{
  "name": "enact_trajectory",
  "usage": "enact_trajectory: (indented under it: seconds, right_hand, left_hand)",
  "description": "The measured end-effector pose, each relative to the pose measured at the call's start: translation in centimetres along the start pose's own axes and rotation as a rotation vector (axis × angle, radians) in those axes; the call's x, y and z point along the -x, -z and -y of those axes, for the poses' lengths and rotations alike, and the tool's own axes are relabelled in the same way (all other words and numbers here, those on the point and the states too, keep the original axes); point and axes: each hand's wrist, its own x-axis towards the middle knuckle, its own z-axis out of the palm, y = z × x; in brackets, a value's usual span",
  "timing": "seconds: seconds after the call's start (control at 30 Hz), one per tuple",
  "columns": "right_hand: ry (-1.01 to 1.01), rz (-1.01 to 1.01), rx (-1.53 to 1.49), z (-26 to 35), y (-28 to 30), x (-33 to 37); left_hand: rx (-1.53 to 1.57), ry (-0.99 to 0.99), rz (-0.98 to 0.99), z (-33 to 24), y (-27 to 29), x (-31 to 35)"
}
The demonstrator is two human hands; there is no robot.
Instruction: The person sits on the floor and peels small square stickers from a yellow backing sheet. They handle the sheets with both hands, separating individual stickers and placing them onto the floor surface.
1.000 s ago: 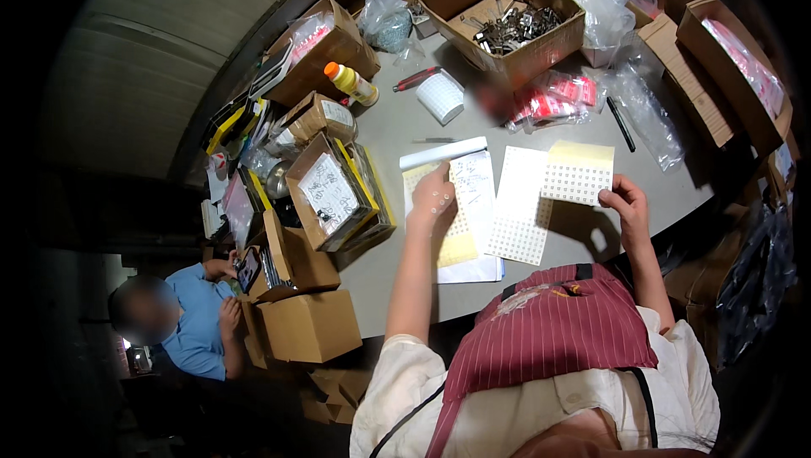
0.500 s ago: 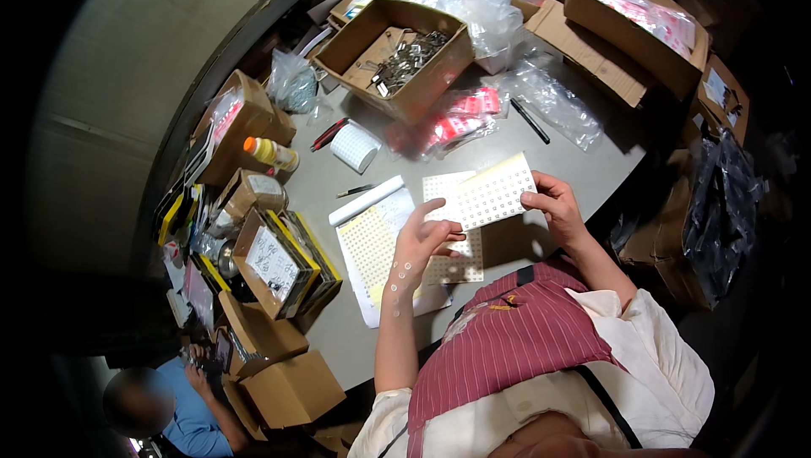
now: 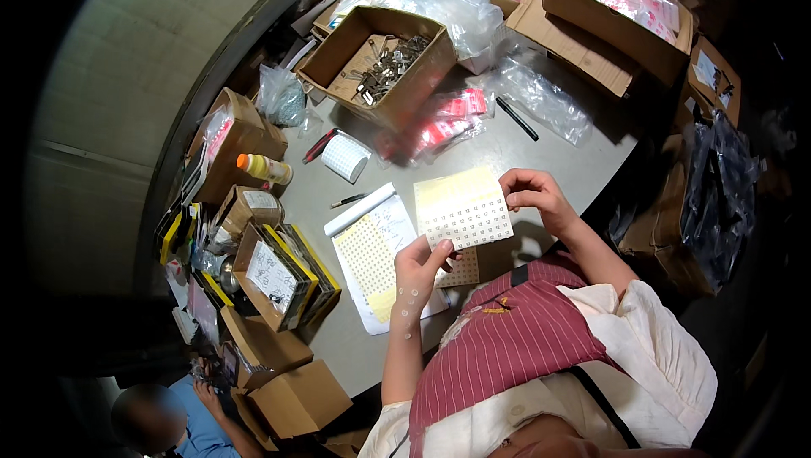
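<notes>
Just right of the notepad (image 3: 395, 223), both hands pinch a yellow-and-white sticker sheet (image 3: 467, 211): the left hand (image 3: 418, 270) at its lower edge, the right hand (image 3: 541, 199) at its right edge. Its yellow band faces away from the person; printed rows run left to right, rising slightly rightward. It looks nearly square, so its long axis is unclear. It hides some fingertips and most of a second sheet (image 3: 466, 267) beneath.
</notes>
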Motion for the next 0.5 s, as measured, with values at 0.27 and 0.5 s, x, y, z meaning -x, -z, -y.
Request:
enact_trajectory:
  seconds: [0.27, 0.5]
  right_hand:
    - [-0.037, -0.049, 0.058, -0.6, -0.2, 0.0]
    - [-0.035, -0.075, 0.031, -0.9, -0.3, -0.1]
  left_hand:
    - [-0.04, -0.031, -0.008, 0.0, -0.7, 0.4]
    - [-0.049, -0.034, -0.004, 0.5, -0.9, 0.4]
